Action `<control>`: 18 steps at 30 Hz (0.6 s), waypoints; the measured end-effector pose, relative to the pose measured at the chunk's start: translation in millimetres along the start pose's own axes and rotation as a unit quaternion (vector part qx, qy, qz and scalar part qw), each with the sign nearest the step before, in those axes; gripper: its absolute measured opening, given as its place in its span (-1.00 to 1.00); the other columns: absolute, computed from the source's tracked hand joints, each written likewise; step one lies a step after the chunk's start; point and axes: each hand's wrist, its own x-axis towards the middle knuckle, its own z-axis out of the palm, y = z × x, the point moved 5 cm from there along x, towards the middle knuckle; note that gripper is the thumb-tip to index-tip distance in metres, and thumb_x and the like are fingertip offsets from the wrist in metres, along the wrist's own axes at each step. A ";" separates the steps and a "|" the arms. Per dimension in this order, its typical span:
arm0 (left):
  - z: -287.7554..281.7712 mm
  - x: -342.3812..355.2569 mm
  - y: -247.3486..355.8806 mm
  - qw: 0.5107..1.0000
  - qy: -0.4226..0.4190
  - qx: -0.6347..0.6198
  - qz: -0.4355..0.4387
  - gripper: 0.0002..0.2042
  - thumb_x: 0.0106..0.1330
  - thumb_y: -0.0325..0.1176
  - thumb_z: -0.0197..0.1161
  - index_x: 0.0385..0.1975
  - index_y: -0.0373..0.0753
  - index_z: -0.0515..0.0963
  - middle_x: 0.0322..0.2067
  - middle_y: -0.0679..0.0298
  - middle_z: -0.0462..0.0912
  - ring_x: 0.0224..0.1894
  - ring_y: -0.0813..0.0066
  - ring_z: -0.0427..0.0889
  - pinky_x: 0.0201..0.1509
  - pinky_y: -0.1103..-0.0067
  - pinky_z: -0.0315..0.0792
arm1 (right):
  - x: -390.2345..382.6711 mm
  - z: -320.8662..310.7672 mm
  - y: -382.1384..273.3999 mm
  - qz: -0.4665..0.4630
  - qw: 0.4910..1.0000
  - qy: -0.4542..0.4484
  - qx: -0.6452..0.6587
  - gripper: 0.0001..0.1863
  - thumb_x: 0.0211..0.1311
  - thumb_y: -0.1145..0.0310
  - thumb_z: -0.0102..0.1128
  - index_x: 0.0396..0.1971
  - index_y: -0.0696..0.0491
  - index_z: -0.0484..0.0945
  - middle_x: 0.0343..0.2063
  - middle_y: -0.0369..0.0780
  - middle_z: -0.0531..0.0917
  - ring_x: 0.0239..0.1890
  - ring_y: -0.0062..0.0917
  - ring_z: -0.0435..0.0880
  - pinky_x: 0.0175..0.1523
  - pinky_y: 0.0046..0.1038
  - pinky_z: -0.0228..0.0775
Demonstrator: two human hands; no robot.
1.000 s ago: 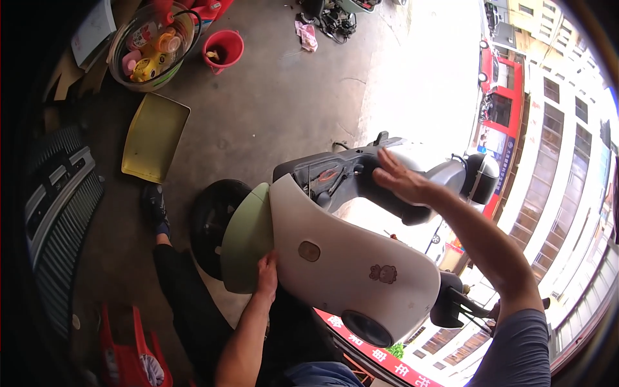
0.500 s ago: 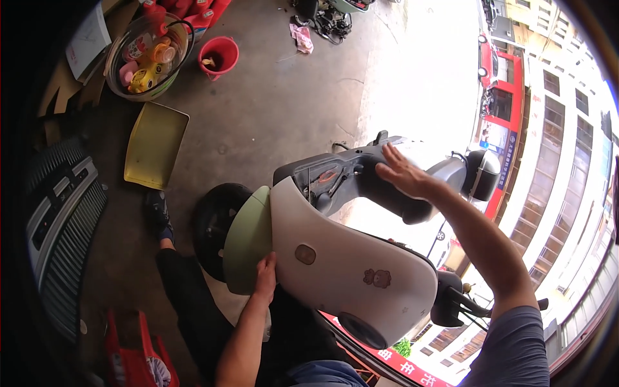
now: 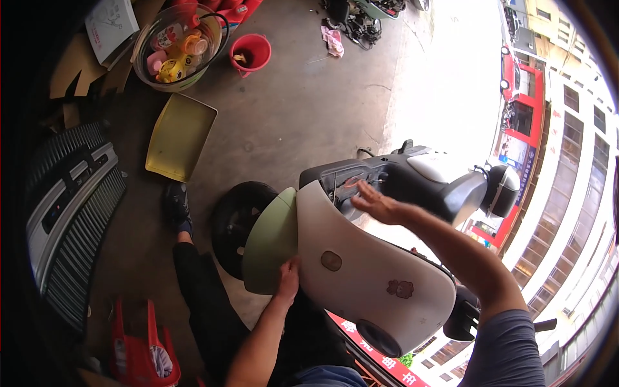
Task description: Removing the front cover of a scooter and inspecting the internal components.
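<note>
A scooter lies across my view, with a white front panel (image 3: pixel 371 271), a pale green front fender (image 3: pixel 267 238), a dark front wheel (image 3: pixel 229 213) and a grey seat (image 3: pixel 438 193). My left hand (image 3: pixel 288 280) grips the edge of the green fender where it meets the white panel. My right hand (image 3: pixel 380 206), fingers apart, hangs over the footboard area (image 3: pixel 342 177) beside the panel's upper edge; it appears to hold nothing. An orange-handled tool (image 3: pixel 351 183) lies there, partly behind my fingers. I cannot tell whether they touch it.
My leg (image 3: pixel 200 271) stretches left of the scooter. A yellow tray (image 3: pixel 180 135), a basin of bottles (image 3: pixel 151 55), a red bucket (image 3: pixel 258 55), ridged grey panels (image 3: pixel 71 232) and a red plastic stool (image 3: pixel 129 348) are on the floor. A bright street with buildings lies to the right.
My right hand has moved down and left, from beside the seat to over the footboard near the white panel. My left hand stays on the fender. The view has shifted slightly.
</note>
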 end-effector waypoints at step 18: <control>-35.5 -15.1 -35.2 0.996 0.094 0.014 0.000 -0.64 0.42 -0.18 -0.09 -0.08 -0.36 0.46 -0.13 0.21 0.53 -0.09 0.52 0.45 0.02 0.54 0.31 | 0.3 -34.4 -111.3 0.024 0.995 0.051 -0.088 0.04 0.13 -0.42 -0.33 0.28 0.26 -0.04 0.32 0.08 -0.04 0.40 -0.22 -0.13 0.41 -0.33 -0.24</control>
